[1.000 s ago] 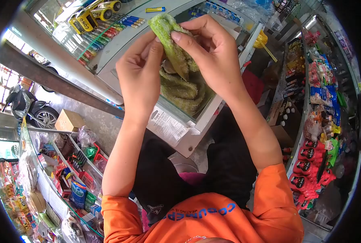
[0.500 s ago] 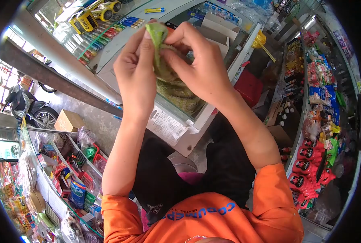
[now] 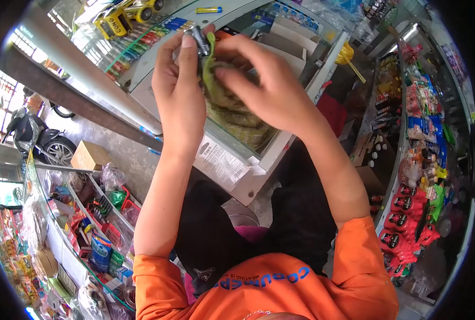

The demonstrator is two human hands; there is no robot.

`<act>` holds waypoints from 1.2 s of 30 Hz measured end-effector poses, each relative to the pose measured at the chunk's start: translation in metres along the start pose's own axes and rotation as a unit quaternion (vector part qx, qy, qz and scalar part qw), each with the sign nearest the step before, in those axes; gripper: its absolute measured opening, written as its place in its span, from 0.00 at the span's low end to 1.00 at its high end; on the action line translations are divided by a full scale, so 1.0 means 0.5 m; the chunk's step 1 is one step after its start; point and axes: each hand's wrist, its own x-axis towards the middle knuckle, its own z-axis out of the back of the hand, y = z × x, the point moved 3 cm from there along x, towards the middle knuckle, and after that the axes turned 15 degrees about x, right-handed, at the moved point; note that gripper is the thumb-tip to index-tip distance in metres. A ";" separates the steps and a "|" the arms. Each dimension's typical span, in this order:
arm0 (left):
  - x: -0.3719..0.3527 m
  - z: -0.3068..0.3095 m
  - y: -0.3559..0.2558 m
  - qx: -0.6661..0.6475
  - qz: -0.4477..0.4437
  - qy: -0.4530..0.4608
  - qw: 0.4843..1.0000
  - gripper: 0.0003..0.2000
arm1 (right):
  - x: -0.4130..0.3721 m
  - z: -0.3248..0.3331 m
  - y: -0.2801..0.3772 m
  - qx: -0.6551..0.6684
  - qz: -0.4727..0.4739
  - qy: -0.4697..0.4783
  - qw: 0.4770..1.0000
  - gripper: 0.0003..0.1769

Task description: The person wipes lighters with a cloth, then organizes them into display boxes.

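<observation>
Green cloth [image 3: 234,117] had shifted off a small metallic object [image 3: 198,41], which the left hand's [image 3: 180,98] fingers pinched; the right hand's [image 3: 272,90] fingers grasped the cloth.

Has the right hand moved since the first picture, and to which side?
Yes. The right hand has shifted to the left and slightly toward the person, away from the yellow object with a thin handle.
</observation>
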 end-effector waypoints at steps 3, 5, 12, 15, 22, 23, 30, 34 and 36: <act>0.001 0.005 0.004 0.030 -0.023 0.020 0.999 0.16 | 0.005 0.002 0.000 0.132 -0.065 -0.055 0.988 0.16; -0.005 -0.007 0.004 0.024 0.024 0.084 0.996 0.15 | 0.004 0.018 -0.009 0.119 -0.084 -0.053 0.988 0.17; -0.009 -0.020 0.010 0.068 -0.027 0.134 0.988 0.19 | 0.001 0.063 -0.038 0.165 -0.152 -0.079 0.971 0.15; -0.007 -0.009 0.012 0.124 -0.035 0.129 0.983 0.19 | -0.003 0.060 -0.036 0.194 -0.179 -0.046 0.963 0.13; -0.011 -0.010 0.017 0.134 -0.028 0.146 0.980 0.19 | -0.009 0.066 -0.039 0.164 -0.219 -0.038 0.961 0.20; -0.011 -0.009 0.020 0.147 -0.032 0.148 0.978 0.19 | -0.009 0.067 -0.040 0.163 -0.218 -0.038 0.961 0.20; -0.011 -0.007 0.006 0.167 0.036 0.201 0.965 0.21 | -0.008 0.078 -0.032 0.049 -0.215 -0.103 0.970 0.23; -0.014 -0.007 0.009 0.214 0.022 0.211 0.954 0.22 | -0.006 0.079 -0.026 -0.018 -0.178 -0.101 0.979 0.22; -0.024 -0.013 0.003 0.275 -0.022 0.202 0.940 0.22 | -0.004 0.086 -0.023 -0.058 -0.198 -0.080 0.975 0.22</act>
